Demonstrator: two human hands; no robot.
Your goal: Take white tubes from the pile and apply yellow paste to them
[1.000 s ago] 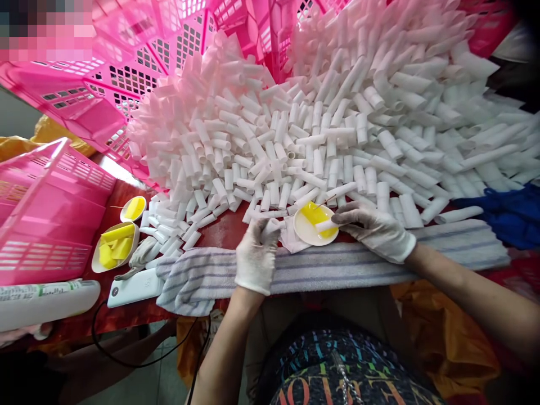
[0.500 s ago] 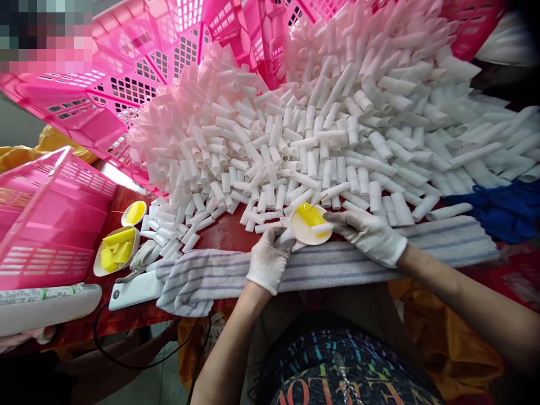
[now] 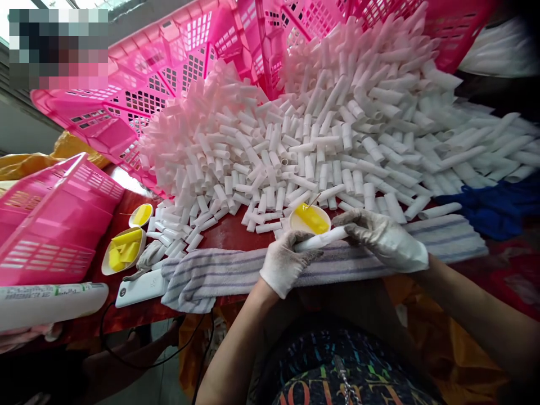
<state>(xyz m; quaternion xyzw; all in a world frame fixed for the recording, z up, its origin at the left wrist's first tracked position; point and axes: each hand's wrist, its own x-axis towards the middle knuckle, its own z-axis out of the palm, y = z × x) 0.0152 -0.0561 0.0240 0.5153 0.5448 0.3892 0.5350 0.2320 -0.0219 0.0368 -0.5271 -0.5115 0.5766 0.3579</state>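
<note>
Both my hands wear white gloves with greyed fingertips. A white plastic tube (image 3: 323, 239) lies between them, slanting slightly up to the right. My left hand (image 3: 289, 259) is closed round its left end, and the fingers of my right hand (image 3: 367, 232) grip its right end. Just behind the tube sits a small white dish (image 3: 298, 226) holding a yellow block (image 3: 313, 217), with a thin stick at its back edge. A large heap of similar white tubes (image 3: 291, 146) spreads behind the dish. Under my hands runs a striped towel (image 3: 236, 278).
Pink baskets (image 3: 189, 50) stand behind the heap, another pink basket (image 3: 54, 225) at left. A dish of yellow pieces (image 3: 123, 251), a smaller yellow dish (image 3: 141, 215), a white phone (image 3: 141, 288) and a white bottle (image 3: 50, 306) lie left. Blue cloth (image 3: 493, 208) lies right.
The tube my right hand held over the dish has come toward me, clear of the yellow block. Its left end now meets my left hand, so it spans both hands.
</note>
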